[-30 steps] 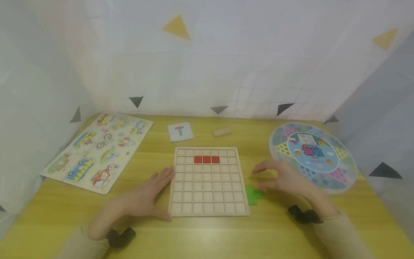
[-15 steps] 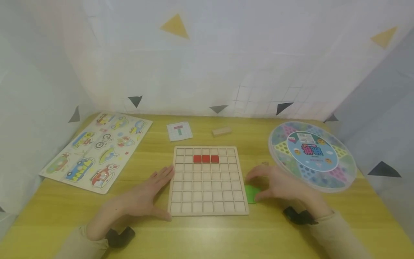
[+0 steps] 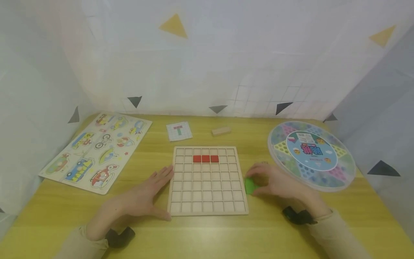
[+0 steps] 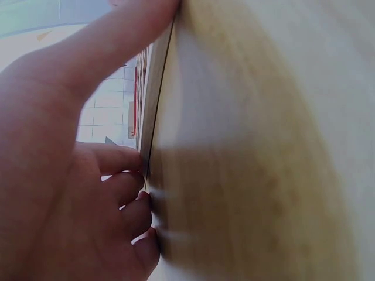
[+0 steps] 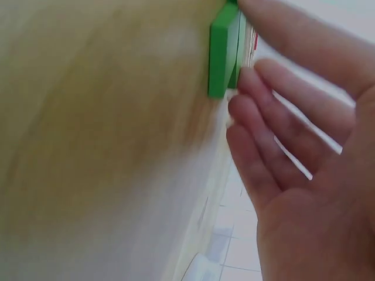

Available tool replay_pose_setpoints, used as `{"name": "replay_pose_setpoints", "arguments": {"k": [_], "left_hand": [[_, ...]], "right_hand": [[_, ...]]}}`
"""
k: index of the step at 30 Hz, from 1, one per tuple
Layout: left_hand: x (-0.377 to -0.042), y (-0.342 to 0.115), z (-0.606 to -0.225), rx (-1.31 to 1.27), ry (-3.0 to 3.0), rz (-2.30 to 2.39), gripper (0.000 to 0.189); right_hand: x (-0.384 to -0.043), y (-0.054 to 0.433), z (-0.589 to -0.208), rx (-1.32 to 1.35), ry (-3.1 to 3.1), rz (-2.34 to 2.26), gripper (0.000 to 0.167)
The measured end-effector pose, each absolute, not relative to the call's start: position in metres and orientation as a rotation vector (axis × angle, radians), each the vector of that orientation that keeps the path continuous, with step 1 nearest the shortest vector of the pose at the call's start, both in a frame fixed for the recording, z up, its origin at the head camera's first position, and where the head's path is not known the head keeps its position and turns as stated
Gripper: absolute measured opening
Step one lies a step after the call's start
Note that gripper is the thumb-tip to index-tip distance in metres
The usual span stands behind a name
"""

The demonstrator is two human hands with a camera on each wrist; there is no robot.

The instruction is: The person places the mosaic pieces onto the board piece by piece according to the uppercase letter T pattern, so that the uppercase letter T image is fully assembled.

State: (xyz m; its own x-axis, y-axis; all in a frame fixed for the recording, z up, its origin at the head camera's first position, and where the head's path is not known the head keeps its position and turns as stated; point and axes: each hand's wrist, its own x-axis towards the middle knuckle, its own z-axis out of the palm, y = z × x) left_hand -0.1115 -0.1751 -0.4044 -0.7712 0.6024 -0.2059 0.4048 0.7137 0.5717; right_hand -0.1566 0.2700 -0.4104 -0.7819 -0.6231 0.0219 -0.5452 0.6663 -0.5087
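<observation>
A square wooden grid board point(image 3: 207, 186) lies in the middle of the table, three red square tiles point(image 3: 205, 158) side by side in its second row from the top. Along the board's left edge rests my left hand point(image 3: 142, 198), fingers stretched and thumb spread toward the near corner. Beyond the right edge, my right hand point(image 3: 278, 181) pinches small green square tiles point(image 3: 250, 185) between thumb and fingers, partly hiding them. The right wrist view shows a green tile point(image 5: 218, 58) down at the tabletop, thumb at its upper end, curled fingertips beside it.
Behind the board lie a paper card point(image 3: 179, 131) with a red and green T pattern and a small wooden block point(image 3: 221, 131). A vehicle picture puzzle point(image 3: 97, 153) is at the left. At the right sits a round, colourful board-game case point(image 3: 312, 156). Patterned sheets hang around the table.
My right hand has come left and closed in on the green tiles, which have shifted slightly away from me beside the board. The left hand stays at the board's edge.
</observation>
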Motion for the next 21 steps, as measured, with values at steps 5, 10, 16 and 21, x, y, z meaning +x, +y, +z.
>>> {"name": "replay_pose_setpoints", "arguments": {"k": [5,10,16,21], "left_hand": [[-0.1113,-0.1750,-0.4054,0.774,2.541,0.715,0.126],[-0.1113,-0.1751,-0.4059,0.772,2.539,0.716,0.126],[-0.1112,-0.1752,-0.4061,0.770,2.539,0.718,0.126],[-0.1110,-0.1752,-0.4054,0.776,2.544,0.713,0.126]], "right_hand": [[-0.1586,0.2706,-0.4098,-0.960,2.820,-0.770,0.042],[-0.1615,0.2720,-0.4110,-0.941,2.836,-0.790,0.030],[-0.1637,0.2740,-0.4123,-0.919,2.859,-0.790,0.027],[-0.1646,0.2751,-0.4137,-0.908,2.864,-0.764,0.028]]}}
